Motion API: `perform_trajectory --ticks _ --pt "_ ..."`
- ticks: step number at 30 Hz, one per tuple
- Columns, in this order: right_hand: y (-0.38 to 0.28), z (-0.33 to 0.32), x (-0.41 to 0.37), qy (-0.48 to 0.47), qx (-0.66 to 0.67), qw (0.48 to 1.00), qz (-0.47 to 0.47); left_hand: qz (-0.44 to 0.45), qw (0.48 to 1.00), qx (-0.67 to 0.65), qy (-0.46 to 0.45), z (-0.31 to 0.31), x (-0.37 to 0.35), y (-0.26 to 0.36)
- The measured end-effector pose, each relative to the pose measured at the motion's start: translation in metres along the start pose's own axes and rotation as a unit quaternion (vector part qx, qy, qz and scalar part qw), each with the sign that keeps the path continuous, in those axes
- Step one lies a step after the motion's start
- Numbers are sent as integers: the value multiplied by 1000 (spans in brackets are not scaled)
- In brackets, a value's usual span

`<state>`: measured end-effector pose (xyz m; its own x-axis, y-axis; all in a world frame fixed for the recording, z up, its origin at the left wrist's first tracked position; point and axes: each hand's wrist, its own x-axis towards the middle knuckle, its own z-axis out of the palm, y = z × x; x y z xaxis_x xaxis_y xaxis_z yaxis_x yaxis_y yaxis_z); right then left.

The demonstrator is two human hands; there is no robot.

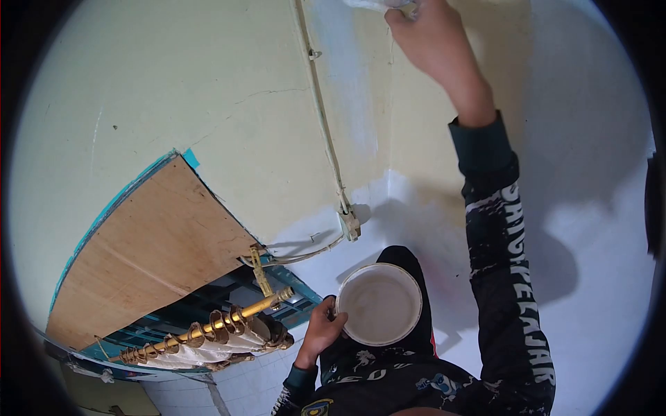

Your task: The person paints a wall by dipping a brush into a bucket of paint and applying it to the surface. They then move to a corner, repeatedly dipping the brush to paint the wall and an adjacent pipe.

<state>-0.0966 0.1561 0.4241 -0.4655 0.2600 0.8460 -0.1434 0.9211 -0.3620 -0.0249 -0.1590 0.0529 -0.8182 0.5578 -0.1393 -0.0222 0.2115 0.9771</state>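
Note:
My left hand [323, 331] grips the rim of a round white paint bucket [380, 305], held in front of my body with its whitish inside facing up. My right hand [437, 41] is raised high against the wall [430, 118], fingers closed round a white thing [374, 3] that the top edge of the view cuts off; I cannot tell what it is. Fresh white paint [340, 62] runs in a strip beside the wall corner, close to this hand. Cream colour shows on the rest of that upper wall.
A cable [320, 104] runs down the wall to a small socket box [349, 223]. At left, a wooden panel [159, 243] in a teal frame sits above a gold curtain rod [208, 326] with a bunched curtain [222, 347]. The rod's end juts out near my left arm.

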Motion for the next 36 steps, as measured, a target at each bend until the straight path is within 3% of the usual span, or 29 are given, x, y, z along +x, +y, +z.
perform_trajectory --ticks 1,2,4,6,9,11,19,22,25,30,34,36 --pt "23 26 -6 149 9 982 -112 4 1000 1 0 -1 1 -7" --pt "30 38 -17 148 9 983 -110 8 1000 1 0 -2 3 -13" --pt "38 60 -51 51 51 997 -4 22 999 32 4 -5 4 -17" --pt "57 92 -92 63 56 995 -46 38 998 57 7 -4 6 -11" --pt "78 122 -157 38 51 997 -32 -36 999 -24 3 0 3 10" --pt "89 132 -198 18 57 998 -15 -17 999 44 -4 -2 4 3" --pt "125 123 -282 -241 72 958 141 -2 1000 29 6 6 -3 -6" --pt "132 121 -282 -243 4 960 138 25 998 51 12 5 -4 -6" --pt "135 129 -255 -238 -23 964 113 -30 998 -54 -1 7 -9 -2" --pt "106 98 -172 -200 10 963 183 8 1000 -4 -2 8 -9 -4" --pt "93 70 -126 -116 31 983 138 -24 998 -55 -11 10 -6 6" --pt "82 56 -104 -51 35 994 93 5 1000 -8 -13 9 -4 6"
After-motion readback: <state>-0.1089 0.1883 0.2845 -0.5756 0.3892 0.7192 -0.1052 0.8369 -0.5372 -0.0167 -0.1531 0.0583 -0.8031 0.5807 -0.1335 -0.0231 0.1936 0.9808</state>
